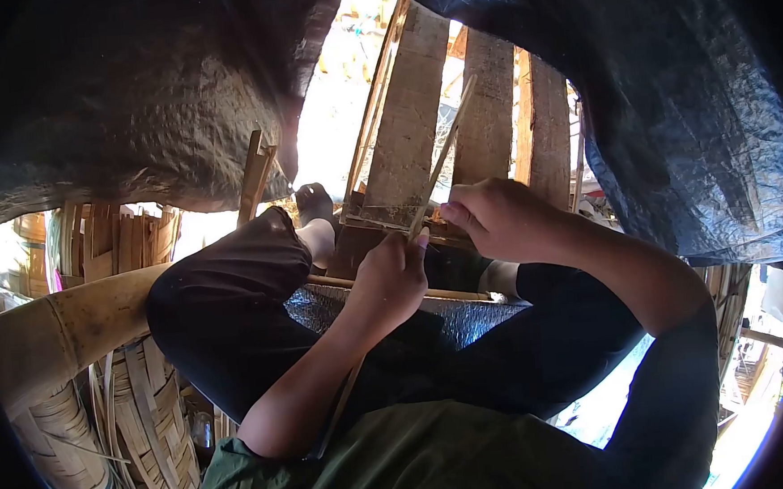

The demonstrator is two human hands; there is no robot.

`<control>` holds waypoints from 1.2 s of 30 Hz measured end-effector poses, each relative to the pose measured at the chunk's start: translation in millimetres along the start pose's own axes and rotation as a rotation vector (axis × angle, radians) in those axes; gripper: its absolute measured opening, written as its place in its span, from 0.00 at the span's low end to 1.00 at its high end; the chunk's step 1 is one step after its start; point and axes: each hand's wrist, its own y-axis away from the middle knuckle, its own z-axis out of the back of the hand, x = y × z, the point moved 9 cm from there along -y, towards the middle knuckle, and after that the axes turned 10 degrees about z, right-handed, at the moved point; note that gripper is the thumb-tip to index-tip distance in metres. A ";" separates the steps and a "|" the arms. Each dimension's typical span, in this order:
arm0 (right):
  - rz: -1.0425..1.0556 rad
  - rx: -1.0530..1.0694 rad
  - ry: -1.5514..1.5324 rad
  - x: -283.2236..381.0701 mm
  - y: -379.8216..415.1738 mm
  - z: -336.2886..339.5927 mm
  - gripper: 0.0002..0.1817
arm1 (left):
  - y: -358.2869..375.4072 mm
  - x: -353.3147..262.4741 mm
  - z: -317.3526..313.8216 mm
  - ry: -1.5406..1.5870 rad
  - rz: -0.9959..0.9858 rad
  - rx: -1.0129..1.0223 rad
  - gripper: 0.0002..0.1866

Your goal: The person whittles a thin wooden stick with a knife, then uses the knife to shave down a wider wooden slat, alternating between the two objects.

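My left hand (385, 279) is closed around a long, thin bamboo strip (443, 159), its thumb pressed along it. The strip slants up and to the right, away from me. A lower length of it seems to come out below the hand, beside my left forearm. Close by on the right, my right hand (500, 217) is curled shut with its thumb pointing at the strip. What its fingers hold, if anything, is hidden. A small gap shows between the thumb and the strip.
Wooden planks (410, 109) stretch away in front of my feet. Dark plastic sheeting (679, 110) hangs on both sides. A thick bamboo pole (83, 326) lies at the left, above woven bamboo (155, 402). A split upright stick (255, 177) stands near my left knee.
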 end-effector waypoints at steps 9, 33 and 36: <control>0.042 -0.001 0.058 -2.3 1.2 -6.8 0.14 | 3.7 7.7 2.0 0.004 0.021 -0.001 0.21; 0.105 -0.156 0.182 -14.5 40.8 -22.6 0.12 | 18.7 -8.5 -20.8 -0.049 -0.178 0.022 0.22; 0.156 -0.163 0.361 -11.3 41.2 -24.2 0.14 | 23.9 -18.7 -19.8 -0.113 -0.283 -0.001 0.20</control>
